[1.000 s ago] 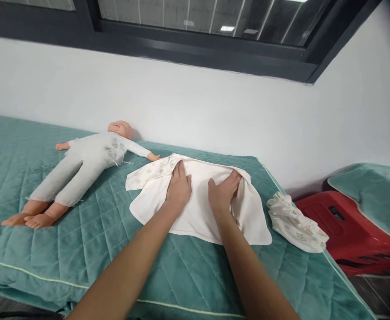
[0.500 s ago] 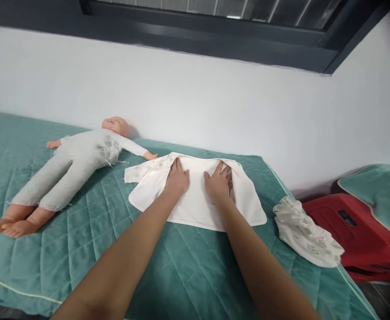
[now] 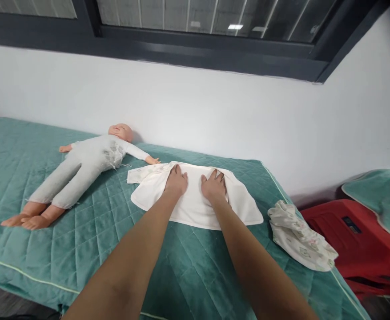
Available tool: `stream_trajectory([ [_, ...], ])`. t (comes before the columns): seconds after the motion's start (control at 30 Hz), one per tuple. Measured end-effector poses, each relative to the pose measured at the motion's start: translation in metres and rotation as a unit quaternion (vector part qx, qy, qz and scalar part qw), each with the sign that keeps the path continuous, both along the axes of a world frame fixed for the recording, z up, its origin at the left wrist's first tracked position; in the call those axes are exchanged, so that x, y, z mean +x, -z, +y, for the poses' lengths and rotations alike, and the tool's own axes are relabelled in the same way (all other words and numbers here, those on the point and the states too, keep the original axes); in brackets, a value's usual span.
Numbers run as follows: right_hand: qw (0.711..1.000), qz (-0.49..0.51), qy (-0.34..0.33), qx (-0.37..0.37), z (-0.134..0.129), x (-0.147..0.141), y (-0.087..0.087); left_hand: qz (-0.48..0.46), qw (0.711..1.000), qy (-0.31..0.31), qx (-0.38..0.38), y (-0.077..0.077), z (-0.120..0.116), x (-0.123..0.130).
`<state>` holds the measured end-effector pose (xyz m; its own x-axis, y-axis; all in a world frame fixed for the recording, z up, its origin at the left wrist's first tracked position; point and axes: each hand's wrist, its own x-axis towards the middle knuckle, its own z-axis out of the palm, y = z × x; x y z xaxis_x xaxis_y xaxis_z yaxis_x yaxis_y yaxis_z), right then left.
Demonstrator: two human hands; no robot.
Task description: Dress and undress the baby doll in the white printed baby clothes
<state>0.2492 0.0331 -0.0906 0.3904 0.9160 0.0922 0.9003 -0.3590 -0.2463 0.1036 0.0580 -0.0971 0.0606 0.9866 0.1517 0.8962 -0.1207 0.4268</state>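
A small white baby shirt point(image 3: 195, 209) lies spread open on the green quilted cover, its plain inner side facing up. One patterned sleeve sticks out to the left. My left hand point(image 3: 177, 180) rests on the shirt near its left front flap, fingertips partly under the fold by the neckline. On the other side my right hand point(image 3: 214, 186) lies with fingers spread against the right flap, some fingertips hidden by the cloth. A baby doll point(image 3: 84, 164) in a pale, worn cloth body lies on its back at left, one hand close to the sleeve.
A crumpled floral white garment point(image 3: 299, 235) lies at the right edge of the bed cover point(image 3: 98, 235). Beyond that edge stands a red plastic chair or stool point(image 3: 358, 235) with green cloth point(image 3: 381, 191) over it. A white wall point(image 3: 198, 111) and dark window frame point(image 3: 181, 49) border the back.
The camera view has tilted up slightly, showing more window. My right hand has shifted a little left along the shirt; my left hand stays nearly in place.
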Motion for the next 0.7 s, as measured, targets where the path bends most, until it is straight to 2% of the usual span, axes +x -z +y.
stream_trajectory([
  [0.33, 0.999, -0.008, 0.004, 0.035, -0.007, -0.004, -0.003, 0.012, 1.0, -0.017, 0.005, 0.003, -0.005, 0.002],
  [0.57, 1.0, -0.014, -0.001, 0.009, -0.006, -0.006, -0.003, 0.032, 0.998, -0.046, 0.002, -0.002, -0.03, 0.008],
  [0.7, 1.0, -0.028, -0.008, -0.003, -0.018, -0.013, -0.005, 0.039, 0.997, -0.066, -0.007, -0.004, -0.047, 0.013],
])
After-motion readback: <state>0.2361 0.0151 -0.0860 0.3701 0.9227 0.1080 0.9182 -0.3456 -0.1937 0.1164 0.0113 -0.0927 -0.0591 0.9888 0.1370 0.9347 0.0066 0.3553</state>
